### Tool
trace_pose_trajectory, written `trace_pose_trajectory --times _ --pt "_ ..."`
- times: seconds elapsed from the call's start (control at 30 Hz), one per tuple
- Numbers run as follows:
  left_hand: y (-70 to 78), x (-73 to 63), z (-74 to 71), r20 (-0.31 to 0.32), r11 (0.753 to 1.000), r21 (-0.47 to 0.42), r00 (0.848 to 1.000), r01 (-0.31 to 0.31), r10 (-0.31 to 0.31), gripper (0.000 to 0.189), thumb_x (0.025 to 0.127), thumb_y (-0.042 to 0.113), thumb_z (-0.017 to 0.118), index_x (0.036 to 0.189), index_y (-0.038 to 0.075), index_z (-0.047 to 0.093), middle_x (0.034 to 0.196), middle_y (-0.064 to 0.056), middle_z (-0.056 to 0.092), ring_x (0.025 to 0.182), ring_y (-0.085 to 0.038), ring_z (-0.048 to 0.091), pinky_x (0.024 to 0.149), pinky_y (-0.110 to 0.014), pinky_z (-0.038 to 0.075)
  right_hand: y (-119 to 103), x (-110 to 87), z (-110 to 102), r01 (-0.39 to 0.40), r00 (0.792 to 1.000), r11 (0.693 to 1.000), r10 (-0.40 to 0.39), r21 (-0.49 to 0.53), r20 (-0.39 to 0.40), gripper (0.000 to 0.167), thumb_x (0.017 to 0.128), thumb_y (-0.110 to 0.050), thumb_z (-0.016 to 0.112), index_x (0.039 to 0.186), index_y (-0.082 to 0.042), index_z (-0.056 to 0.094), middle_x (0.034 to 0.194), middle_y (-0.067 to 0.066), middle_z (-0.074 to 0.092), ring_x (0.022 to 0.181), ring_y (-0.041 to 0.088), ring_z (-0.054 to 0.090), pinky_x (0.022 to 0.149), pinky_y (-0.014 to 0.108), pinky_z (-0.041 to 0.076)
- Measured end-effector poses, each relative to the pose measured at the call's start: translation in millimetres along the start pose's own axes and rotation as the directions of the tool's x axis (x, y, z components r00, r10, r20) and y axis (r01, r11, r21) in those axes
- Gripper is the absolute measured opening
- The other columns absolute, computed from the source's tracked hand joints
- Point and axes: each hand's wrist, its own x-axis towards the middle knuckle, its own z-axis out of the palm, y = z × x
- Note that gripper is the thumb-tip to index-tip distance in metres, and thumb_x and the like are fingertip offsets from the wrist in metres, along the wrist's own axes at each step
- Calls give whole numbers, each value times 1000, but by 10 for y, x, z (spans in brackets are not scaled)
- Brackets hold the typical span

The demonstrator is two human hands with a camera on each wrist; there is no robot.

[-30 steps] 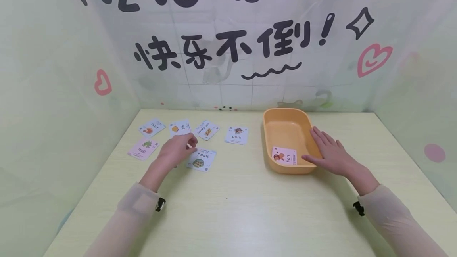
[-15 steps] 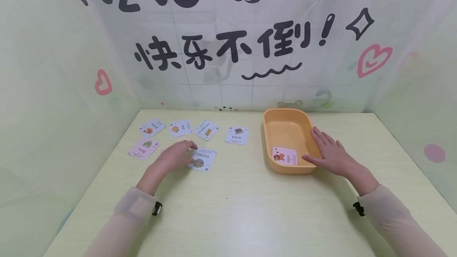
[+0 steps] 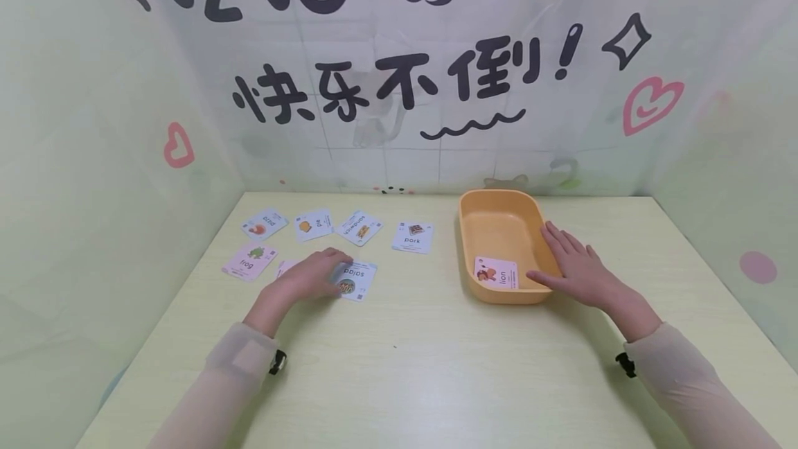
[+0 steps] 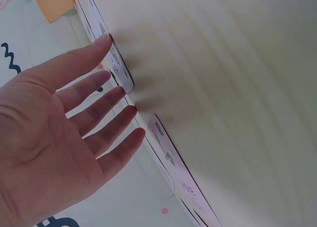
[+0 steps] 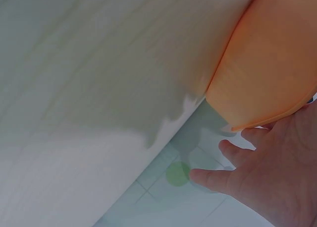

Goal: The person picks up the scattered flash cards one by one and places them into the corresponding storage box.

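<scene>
My left hand [image 3: 309, 277] reaches over the left part of the table, its fingertips and thumb at the blue-edged salad card [image 3: 361, 285], covering the card's left side. In the left wrist view the fingers are spread and gently bent, and the thumb tip meets a card [image 4: 119, 68]. Partly hidden behind this hand lies a pink card [image 3: 285, 267]. On the right, my right hand [image 3: 578, 265] rests with extended fingers along the right rim of an orange tray [image 3: 475, 241]. A pink lion card [image 3: 497, 273] sits inside the tray's near end.
Along the back left lie a pizza card [image 3: 264, 224], a pie card [image 3: 314, 224], a sandwich card [image 3: 359, 227] and a pork card [image 3: 413, 236]. The pink frog card [image 3: 249, 260] is left of my left hand. A printed wall sheet [image 3: 411, 158] stands behind the table.
My left hand first drew back from the pie card, uncovering it, then shifted slightly right over the salad card. A pink card edge now shows behind it. My right hand and the tray stay put.
</scene>
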Motion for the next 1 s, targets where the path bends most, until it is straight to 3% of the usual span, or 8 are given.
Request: trace_pose_trajectory --times 0.4,0.53,0.67,1.0 --pt "56 20 -27 -20 998 -28 998 63 -64 73 81 17 82 145 12 49 133 -17 49 119 -32 52 98 -48 51 4 1 0 -5 1000 1000 5 5 0 100 93 -61 56 159 -2 10 166 22 10 147 53 16 111 80 14" --pt "75 28 -34 -38 997 -26 996 76 -76 71 82 15 81 145 11 49 129 -17 48 107 -28 56 81 -36 54 2 3 -5 -6 1000 1000 6 2 -2 100 93 -61 56 159 -2 10 166 22 10 147 53 16 111 80 14" --pt "75 35 -35 -60 995 -45 994 90 -93 66 85 12 77 145 11 49 129 -17 45 97 -25 56 67 -27 48 2 3 -9 -4 1000 1000 4 0 -5 100 93 -61 56 159 -2 10 167 22 10 147 53 16 112 79 14" --pt "68 30 -37 -129 998 -14 989 64 -65 43 94 13 68 134 6 56 125 -16 44 87 -21 56 64 -24 45 8 1 1 -4 1000 1000 4 -9 -8 99 93 -61 55 159 -2 10 166 22 10 148 52 15 112 79 14"
